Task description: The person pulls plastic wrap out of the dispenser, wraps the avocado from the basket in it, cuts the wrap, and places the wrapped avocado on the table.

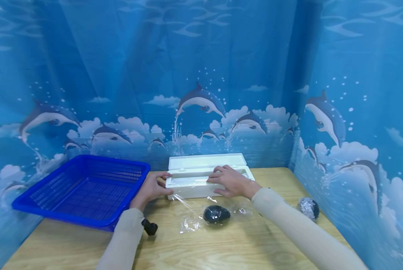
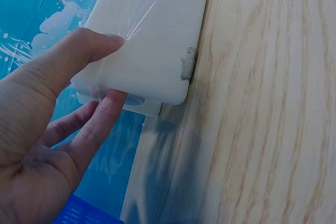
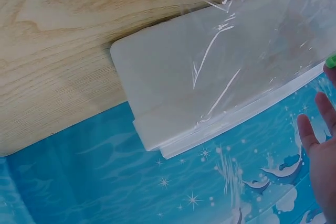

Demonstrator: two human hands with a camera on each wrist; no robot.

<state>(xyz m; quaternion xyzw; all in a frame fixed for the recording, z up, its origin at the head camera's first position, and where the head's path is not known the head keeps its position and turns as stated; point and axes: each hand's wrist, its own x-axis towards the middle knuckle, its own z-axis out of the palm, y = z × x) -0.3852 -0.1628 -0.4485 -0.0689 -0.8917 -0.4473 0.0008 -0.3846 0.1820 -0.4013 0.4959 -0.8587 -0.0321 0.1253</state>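
A long white cling film box (image 1: pixel 194 192) stands on the table with its lid (image 1: pixel 206 161) raised behind it. My left hand (image 1: pixel 153 187) grips its left end, thumb on one face and fingers against the end wall. Over the top strip, my right hand (image 1: pixel 231 182) rests with fingers extended; in the right wrist view a finger is beside a small green piece (image 3: pixel 331 60), mostly cut off by the frame edge. Clear film (image 3: pixel 231 72) drapes down the box front. A dark, egg-shaped item (image 1: pixel 216 215) lies with the film in front of the box.
To the left stands a blue plastic basket (image 1: pixel 64 217) close to my left forearm. A dark round item partly covered in foil (image 1: pixel 308 209) sits at the table's right edge. A dolphin-print curtain (image 1: pixel 201 75) hangs behind and beside the wooden table (image 1: pixel 188 251).
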